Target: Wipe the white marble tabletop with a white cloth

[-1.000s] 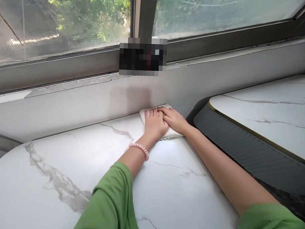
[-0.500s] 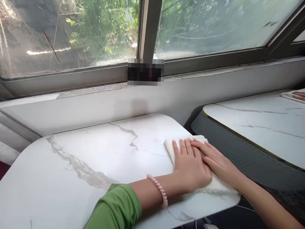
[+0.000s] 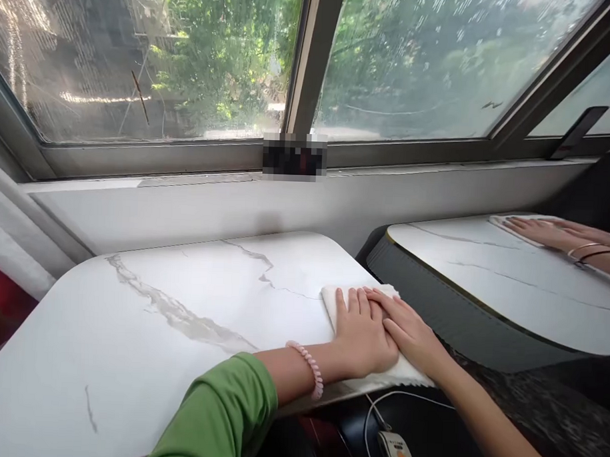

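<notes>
A folded white cloth [image 3: 405,369] lies on the right end of a white marble-patterned table [image 3: 170,357], partly over its near right edge. My left hand [image 3: 364,337] rests flat on it, fingers stretched out, with a pink coiled band on the wrist and a green sleeve on the arm. From the right, my right hand [image 3: 411,332] also lies flat, its fingers overlapping the back of my left hand. Neither hand grips the cloth; both press on it from above. The hands hide the middle of the cloth.
Another marble-patterned table [image 3: 484,268] stands to the right, where another person's hands [image 3: 550,230] rest on a white cloth [image 3: 500,224]. A device with a cable [image 3: 397,452] lies below the near edge. Windows [image 3: 215,65] run along the back wall; a white curtain [image 3: 15,225] hangs left.
My hands and the cloth have slid slightly towards the near edge of the table. The view has shifted right, so more of the other person's hands and of the device below shows.
</notes>
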`<state>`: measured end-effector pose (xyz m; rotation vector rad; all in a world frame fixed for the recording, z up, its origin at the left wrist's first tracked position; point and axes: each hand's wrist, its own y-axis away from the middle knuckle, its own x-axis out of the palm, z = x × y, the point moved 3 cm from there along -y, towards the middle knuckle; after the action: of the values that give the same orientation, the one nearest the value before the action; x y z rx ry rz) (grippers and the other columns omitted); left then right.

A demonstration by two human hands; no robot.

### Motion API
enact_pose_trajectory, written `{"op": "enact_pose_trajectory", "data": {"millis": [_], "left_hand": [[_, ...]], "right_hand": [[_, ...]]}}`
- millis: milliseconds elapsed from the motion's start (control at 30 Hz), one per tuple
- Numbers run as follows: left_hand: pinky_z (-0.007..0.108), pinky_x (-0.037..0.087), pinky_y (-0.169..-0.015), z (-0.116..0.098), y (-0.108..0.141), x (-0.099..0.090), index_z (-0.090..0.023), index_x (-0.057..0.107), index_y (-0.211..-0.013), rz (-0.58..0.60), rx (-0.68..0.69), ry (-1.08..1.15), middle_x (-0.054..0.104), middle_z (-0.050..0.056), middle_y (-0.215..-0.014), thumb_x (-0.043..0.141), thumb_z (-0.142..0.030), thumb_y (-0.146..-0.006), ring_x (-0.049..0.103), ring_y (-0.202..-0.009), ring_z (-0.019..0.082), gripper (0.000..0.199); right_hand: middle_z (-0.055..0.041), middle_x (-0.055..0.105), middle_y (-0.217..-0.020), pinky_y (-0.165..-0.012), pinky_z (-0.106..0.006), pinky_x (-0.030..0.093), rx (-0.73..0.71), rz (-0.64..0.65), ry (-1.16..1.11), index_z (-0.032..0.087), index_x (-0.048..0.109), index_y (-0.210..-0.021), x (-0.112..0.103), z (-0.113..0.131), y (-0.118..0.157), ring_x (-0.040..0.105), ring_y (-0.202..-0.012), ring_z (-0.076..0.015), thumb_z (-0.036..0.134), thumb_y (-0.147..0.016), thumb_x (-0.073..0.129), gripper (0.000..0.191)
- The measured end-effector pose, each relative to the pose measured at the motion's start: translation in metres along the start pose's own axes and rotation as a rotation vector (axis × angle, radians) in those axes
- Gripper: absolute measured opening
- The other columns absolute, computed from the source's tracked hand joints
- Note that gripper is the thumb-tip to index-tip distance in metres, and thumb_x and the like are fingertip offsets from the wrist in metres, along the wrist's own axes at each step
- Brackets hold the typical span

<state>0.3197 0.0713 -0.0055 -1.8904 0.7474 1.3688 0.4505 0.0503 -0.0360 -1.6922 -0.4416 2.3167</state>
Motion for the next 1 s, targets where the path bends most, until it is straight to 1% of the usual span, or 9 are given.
{"op": "enact_pose_trajectory", "data": {"millis": [100,200,400,533,633,700,800,900,1000], "left_hand": [[0.052,0.014,-0.117,0.016,-0.007,-0.001,0.0,0.024,-0.147,0.007,-0.012,0.006,0.029,0.019,-0.152,0.024,-0.033,-0.096,0.024,-0.142,0.031,0.061],[0.051,0.012,-0.118,0.041,-0.018,-0.003,-0.003,0.025,-0.147,-0.001,-0.045,0.006,0.03,0.017,-0.153,0.025,-0.032,-0.096,0.025,-0.142,0.028,0.059],[0.049,0.011,-0.118,0.114,-0.045,-0.011,-0.006,0.03,-0.146,-0.04,-0.192,-0.049,0.034,0.014,-0.151,0.026,-0.029,-0.095,0.026,-0.141,0.025,0.056],[0.048,0.011,-0.118,0.167,-0.063,-0.018,-0.008,0.033,-0.144,-0.047,-0.243,-0.09,0.037,0.013,-0.15,0.026,-0.028,-0.095,0.028,-0.141,0.024,0.053],[0.046,0.013,-0.118,0.194,-0.075,-0.022,-0.012,0.038,-0.141,-0.076,-0.262,-0.112,0.041,0.009,-0.148,0.025,-0.027,-0.096,0.031,-0.139,0.021,0.05],[0.045,0.014,-0.118,0.202,-0.081,-0.024,-0.012,0.041,-0.139,-0.106,-0.271,-0.121,0.043,0.008,-0.147,0.024,-0.026,-0.096,0.032,-0.138,0.021,0.049],[0.046,0.014,-0.118,0.205,-0.086,-0.024,-0.012,0.042,-0.138,-0.127,-0.282,-0.136,0.043,0.008,-0.147,0.024,-0.026,-0.096,0.033,-0.137,0.021,0.048],[0.046,0.014,-0.118,0.201,-0.085,-0.023,-0.013,0.041,-0.139,-0.118,-0.288,-0.156,0.041,0.008,-0.148,0.024,-0.026,-0.096,0.032,-0.137,0.021,0.048],[0.046,0.014,-0.118,0.194,-0.077,-0.022,-0.012,0.039,-0.141,-0.104,-0.308,-0.171,0.038,0.009,-0.15,0.023,-0.026,-0.097,0.031,-0.138,0.022,0.049]], "right_hand": [[-0.0061,0.06,-0.132,-0.106,-0.051,0.039,0.007,-0.005,-0.011,0.023,0.054,-0.13,0.009,0.003,-0.015,0.052,-0.125,-0.0246,0.026,-0.087,0.029,0.05],[-0.0074,0.059,-0.133,-0.106,-0.052,0.038,0.006,-0.004,-0.028,0.021,0.054,-0.129,0.024,0.01,-0.043,0.051,-0.126,-0.0253,0.025,-0.087,0.028,0.05],[-0.0117,0.057,-0.135,-0.109,-0.05,0.031,-0.021,0.044,-0.075,0.015,0.053,-0.127,0.06,0.038,-0.127,0.047,-0.129,-0.025,0.022,-0.084,0.028,0.05],[-0.0127,0.056,-0.135,-0.109,-0.048,0.029,-0.029,0.073,-0.093,0.014,0.053,-0.126,0.082,0.059,-0.18,0.046,-0.129,-0.0247,0.018,-0.083,0.03,0.048],[-0.0134,0.06,-0.13,-0.107,-0.047,0.03,-0.039,0.074,-0.094,0.014,0.055,-0.12,0.091,0.066,-0.208,0.05,-0.123,-0.0252,0.017,-0.084,0.03,0.044],[-0.0139,0.061,-0.126,-0.106,-0.047,0.031,-0.052,0.073,-0.104,0.014,0.056,-0.118,0.094,0.066,-0.219,0.052,-0.119,-0.0259,0.017,-0.085,0.03,0.042],[-0.0132,0.062,-0.126,-0.106,-0.046,0.032,-0.066,0.072,-0.131,0.014,0.056,-0.117,0.095,0.063,-0.226,0.053,-0.116,-0.026,0.018,-0.085,0.031,0.041],[-0.0111,0.061,-0.128,-0.107,-0.047,0.03,-0.066,0.057,-0.136,0.017,0.055,-0.12,0.094,0.061,-0.223,0.053,-0.117,-0.0252,0.017,-0.085,0.032,0.041],[-0.0104,0.057,-0.134,-0.11,-0.048,0.028,-0.069,0.076,-0.131,0.015,0.053,-0.125,0.092,0.063,-0.212,0.049,-0.124,-0.0244,0.018,-0.085,0.032,0.045]]}}
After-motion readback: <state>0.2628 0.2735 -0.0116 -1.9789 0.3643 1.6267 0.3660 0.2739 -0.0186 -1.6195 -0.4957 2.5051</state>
